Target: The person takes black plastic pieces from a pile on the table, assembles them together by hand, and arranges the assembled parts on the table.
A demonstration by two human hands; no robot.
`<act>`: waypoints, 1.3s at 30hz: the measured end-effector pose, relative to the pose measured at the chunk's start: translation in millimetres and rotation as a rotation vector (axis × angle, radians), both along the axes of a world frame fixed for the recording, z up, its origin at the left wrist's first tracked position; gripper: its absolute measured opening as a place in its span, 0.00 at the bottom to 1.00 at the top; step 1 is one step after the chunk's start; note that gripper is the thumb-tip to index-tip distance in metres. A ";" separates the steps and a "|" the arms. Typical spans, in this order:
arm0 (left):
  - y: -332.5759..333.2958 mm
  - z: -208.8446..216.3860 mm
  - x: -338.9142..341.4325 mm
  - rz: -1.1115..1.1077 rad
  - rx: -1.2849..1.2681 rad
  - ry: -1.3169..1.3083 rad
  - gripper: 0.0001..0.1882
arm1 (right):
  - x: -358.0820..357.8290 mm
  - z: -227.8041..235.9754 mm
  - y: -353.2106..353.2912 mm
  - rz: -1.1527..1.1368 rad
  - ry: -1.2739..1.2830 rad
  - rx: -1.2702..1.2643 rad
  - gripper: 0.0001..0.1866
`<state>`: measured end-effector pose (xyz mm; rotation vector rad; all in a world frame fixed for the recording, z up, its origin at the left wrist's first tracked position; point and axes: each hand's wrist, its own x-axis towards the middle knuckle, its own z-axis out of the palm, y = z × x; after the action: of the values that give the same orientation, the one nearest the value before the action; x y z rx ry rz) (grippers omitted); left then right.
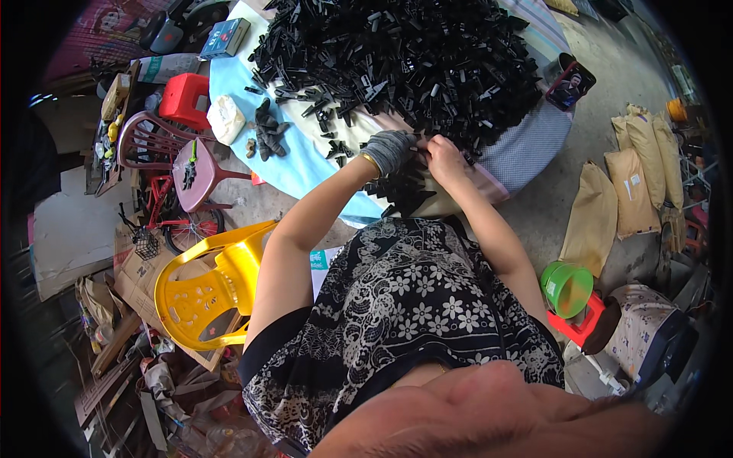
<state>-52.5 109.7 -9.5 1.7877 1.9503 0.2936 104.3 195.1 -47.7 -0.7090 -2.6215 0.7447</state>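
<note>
At the near edge of a big heap of small black plastic pieces (397, 65), my two hands meet with their fingertips close together. My left hand (388, 151) wears a grey knit glove, and its fingers are curled in. Bare and pinched shut, my right hand (447, 160) is just beside it. Whatever sits between the fingertips is too small and covered to make out. A smaller pile of black pieces (405, 192) lies right below my hands, near the table's front edge. Several loose pieces (336, 149) are scattered left of my gloved hand.
The round table (305, 179) has cloth covers. On its left lie a dark glove (269, 130), a white bag (225, 120) and a blue box (225, 38); a phone (570, 85) leans at right. Around it stand a yellow chair (217, 290), a pink chair (195, 174) and a green bucket (567, 288).
</note>
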 end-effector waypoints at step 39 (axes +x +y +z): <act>30.7 -2.9 -1.4 -0.096 -0.200 -0.039 0.16 | 6.5 -5.0 0.7 -0.071 0.187 -0.181 0.08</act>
<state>-53.9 140.4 -12.5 1.7260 1.7923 0.0966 110.7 195.8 -52.7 -0.7391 -2.3695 0.9857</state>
